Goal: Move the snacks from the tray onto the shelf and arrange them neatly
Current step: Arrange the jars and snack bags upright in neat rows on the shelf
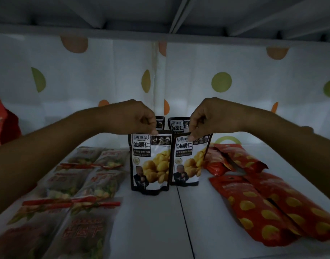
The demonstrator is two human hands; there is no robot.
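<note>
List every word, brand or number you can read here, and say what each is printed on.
"油栗仁": large black characters on the left front pouch, the right front pouch and the rear right pouch.
"善缘佳": brand oval on the left front pouch, only just legible.
Small print and badges on the pouches: too small to read.
Red characters on the clear packets: too blurred to read.
Red bags: no legible text.

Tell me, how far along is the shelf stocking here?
Done: clear packs lie in rows at the left, red packs lie at the right, and two back pouches stand upright. In hand: the left hand pinches the top of the left front pouch, the right hand that of the right front pouch. Left: the red packs look askew; the tray is out of view, so remaining stock is unknown.
</note>
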